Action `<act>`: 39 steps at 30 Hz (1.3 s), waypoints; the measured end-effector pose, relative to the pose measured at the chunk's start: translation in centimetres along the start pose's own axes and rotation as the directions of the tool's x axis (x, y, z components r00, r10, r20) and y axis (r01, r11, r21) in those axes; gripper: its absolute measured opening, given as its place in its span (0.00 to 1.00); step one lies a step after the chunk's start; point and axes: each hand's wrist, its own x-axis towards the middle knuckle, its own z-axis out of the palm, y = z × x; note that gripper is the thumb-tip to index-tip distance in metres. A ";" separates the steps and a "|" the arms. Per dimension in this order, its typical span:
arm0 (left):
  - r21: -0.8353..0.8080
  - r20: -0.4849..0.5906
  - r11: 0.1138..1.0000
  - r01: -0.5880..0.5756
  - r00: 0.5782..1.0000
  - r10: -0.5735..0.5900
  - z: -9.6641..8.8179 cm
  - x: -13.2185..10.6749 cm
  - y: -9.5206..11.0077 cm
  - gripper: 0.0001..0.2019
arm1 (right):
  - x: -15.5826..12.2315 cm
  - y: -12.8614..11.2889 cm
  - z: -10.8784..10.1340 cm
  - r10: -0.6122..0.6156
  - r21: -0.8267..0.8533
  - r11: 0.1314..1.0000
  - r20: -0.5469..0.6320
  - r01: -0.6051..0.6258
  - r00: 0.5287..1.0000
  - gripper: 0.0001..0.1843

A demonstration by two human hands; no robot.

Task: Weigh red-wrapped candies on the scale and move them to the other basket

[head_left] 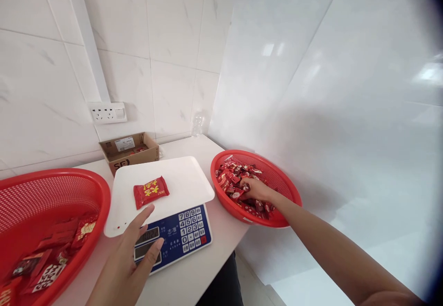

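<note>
Right hand [254, 189] is down among small glossy red-and-white wrapped packets [226, 179], fingers curled into the pile; fingertips are partly buried, so can't tell if it's pinching one. Packets lie on both sides of it, all inside the round red perforated plastic basket [275, 173] whose walls ring the hand.

Left hand [126, 261] has fingers spread, thumb well apart from index, nothing between them. It's over the near left part of the electronic scale with a blue keypad panel [169, 246], hiding some of the display; can't tell if it touches.

Just past the left index tip: one larger red pillow-shaped packet with yellow lettering [151, 192], lying flat on the scale's white rectangular pan [187, 177]. Left of that hand: a second, larger red plastic basket [104, 190], with more red packets low inside. Beyond the pan: a brown cardboard box [145, 156], then a clear plastic bottle [197, 124] at the wall. Scale sits on a white worktop [224, 241].

Handling, my guess: small packets are light, film slick, contents maybe crushable. Take one by its flat middle, thumb against two fingers, light squeeze; crimped ends would likely slip or tear.
</note>
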 end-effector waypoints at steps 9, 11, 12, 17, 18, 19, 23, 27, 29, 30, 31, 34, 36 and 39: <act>-0.008 0.000 1.000 -0.023 1.000 0.023 -0.2 -0.3 -0.1 0.30 | -0.4 0.9 -3.7 0.143 0.379 0.925 -0.282 -0.027 0.949 0.06; -0.020 0.030 1.000 0.008 1.000 -0.007 -0.1 -0.3 0.1 0.30 | -0.4 0.9 -4.2 0.164 0.427 0.904 -0.345 -0.001 0.924 0.07; -0.031 0.045 0.999 0.030 0.999 -0.029 0.0 -0.2 0.2 0.30 | -0.4 0.8 -4.5 0.170 0.442 0.897 -0.371 0.012 0.913 0.08; -0.090 0.079 0.993 0.081 0.994 -0.074 0.2 0.0 0.7 0.31 | -0.7 0.2 -5.0 0.174 0.452 0.892 -0.388 0.022 0.905 0.10; -0.100 0.086 0.992 0.080 0.994 -0.072 0.1 0.0 0.7 0.31 | -0.8 0.1 -5.0 0.172 0.444 0.896 -0.371 0.012 0.912 0.10; -0.108 0.091 0.991 0.080 0.993 -0.071 0.1 0.0 0.7 0.31 | -0.8 0.1 -5.0 0.167 0.432 0.902 -0.351 0.001 0.922 0.10; -0.095 0.096 0.992 0.085 0.992 -0.075 0.0 -0.2 0.5 0.30 | -0.9 0.6 -4.8 0.117 0.339 0.940 -0.227 -0.034 0.967 0.14; -0.082 0.083 0.995 0.056 0.995 -0.049 0.0 -0.1 0.5 0.30 | 0.1 1.4 -3.4 0.092 0.147 0.986 -0.121 -0.073 0.988 0.17; -0.081 0.080 0.995 0.055 0.996 -0.049 0.1 -0.1 0.7 0.29 | 1.1 1.6 -2.0 0.080 0.035 0.996 -0.088 -0.077 0.993 0.22; -0.083 0.077 0.995 0.057 0.996 -0.051 0.2 -0.1 0.8 0.29 | 1.6 1.7 -1.4 0.080 -0.017 0.997 -0.073 -0.081 0.994 0.26; -0.086 0.079 0.995 0.058 0.996 -0.052 0.2 -0.1 0.8 0.29 | 2.2 1.8 -0.8 0.084 -0.066 0.994 -0.056 -0.087 0.995 0.30; -0.098 0.081 0.993 0.059 0.995 -0.051 0.3 -0.2 0.8 0.29 | 3.4 2.1 0.2 0.106 -0.184 0.978 0.004 -0.103 0.994 0.41; -0.092 0.082 0.994 0.058 0.995 -0.051 0.3 -0.2 0.6 0.29 | 3.7 2.4 0.3 0.110 -0.240 0.966 0.035 -0.099 0.993 0.47; -0.055 0.086 0.997 0.059 0.995 -0.054 0.1 -0.3 0.3 0.29 | 3.5 2.7 0.4 0.095 -0.296 0.951 0.010 -0.087 0.995 0.41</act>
